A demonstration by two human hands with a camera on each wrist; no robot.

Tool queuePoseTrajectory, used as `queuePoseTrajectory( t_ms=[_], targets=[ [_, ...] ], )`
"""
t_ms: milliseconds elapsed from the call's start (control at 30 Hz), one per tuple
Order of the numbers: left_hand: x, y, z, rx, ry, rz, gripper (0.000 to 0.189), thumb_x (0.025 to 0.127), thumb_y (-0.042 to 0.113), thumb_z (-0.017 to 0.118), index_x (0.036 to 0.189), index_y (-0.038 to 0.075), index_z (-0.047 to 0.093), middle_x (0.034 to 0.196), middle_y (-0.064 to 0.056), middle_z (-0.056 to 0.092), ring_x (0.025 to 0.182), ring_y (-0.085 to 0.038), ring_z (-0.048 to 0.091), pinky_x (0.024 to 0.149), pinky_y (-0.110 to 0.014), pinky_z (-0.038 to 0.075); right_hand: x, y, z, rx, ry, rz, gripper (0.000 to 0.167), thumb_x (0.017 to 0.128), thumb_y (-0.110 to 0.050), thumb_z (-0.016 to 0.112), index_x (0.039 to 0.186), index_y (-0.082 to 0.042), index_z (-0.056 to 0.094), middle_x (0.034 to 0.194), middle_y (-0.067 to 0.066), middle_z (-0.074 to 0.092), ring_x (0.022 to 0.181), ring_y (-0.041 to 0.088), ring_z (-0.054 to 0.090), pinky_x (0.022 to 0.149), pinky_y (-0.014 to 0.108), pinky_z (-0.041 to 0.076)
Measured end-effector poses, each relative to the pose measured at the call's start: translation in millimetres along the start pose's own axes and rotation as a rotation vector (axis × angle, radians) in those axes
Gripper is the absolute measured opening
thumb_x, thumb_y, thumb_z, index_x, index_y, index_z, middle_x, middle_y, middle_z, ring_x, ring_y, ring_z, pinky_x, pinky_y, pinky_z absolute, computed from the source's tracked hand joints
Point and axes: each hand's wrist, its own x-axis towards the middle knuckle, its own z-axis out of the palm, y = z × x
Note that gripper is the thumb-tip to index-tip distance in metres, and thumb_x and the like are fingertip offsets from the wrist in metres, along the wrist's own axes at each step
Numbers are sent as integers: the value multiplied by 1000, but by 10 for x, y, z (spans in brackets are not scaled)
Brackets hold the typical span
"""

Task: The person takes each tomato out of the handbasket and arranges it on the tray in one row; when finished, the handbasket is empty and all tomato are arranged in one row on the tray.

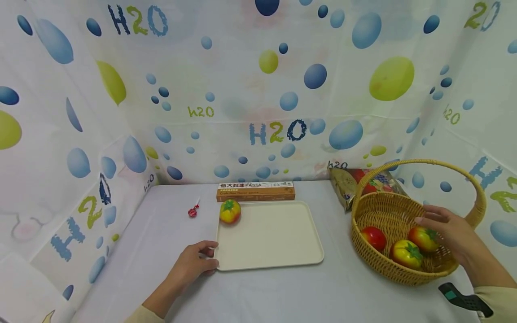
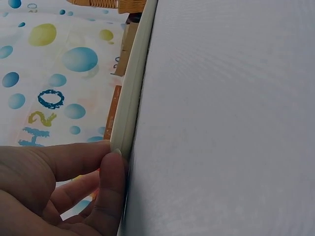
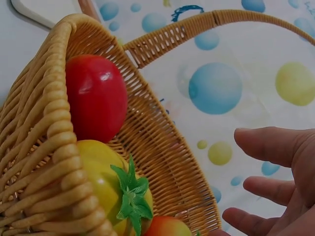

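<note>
At its left edge, near the front corner, the cream tray is pinched between the thumb and a finger of my left hand. A yellow-and-red tomato-like fruit sits in the tray's far left corner. My right hand reaches over the right side of the wicker basket, its fingers spread and nothing between them in the right wrist view. Below those fingers lies an orange-red fruit with green leaves. Beside it are a yellow fruit with a green leafy top and a smooth red fruit.
A brown pasta box lies behind the tray. Left of the tray is a red-wrapped lollipop. A printed bag leans behind the basket, whose tall handle arches over it. A patterned curtain encloses the table.
</note>
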Motion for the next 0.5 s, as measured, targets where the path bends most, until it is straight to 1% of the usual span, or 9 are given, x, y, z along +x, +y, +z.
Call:
queuePoseTrajectory(
  t_ms=[233,500],
  targets=[
    [5,-12,1,-3,-3,-6,52,77,-3,79,127,1,66,105,-10,62,81,-19,58,68,-31,62,46,34,3,-52,15,31,99,99,-51,60,161,0,0,162,37,-2,144,61,7,111,79,16],
    [3,0,2,6,0,-10,52,77,-3,79,128,1,66,106,-10,62,81,-19,58,68,-31,62,70,70,-18,-96,33,61,100,99,-52,60,160,2,1,161,38,-2,143,64,8,111,78,18]
  ],
)
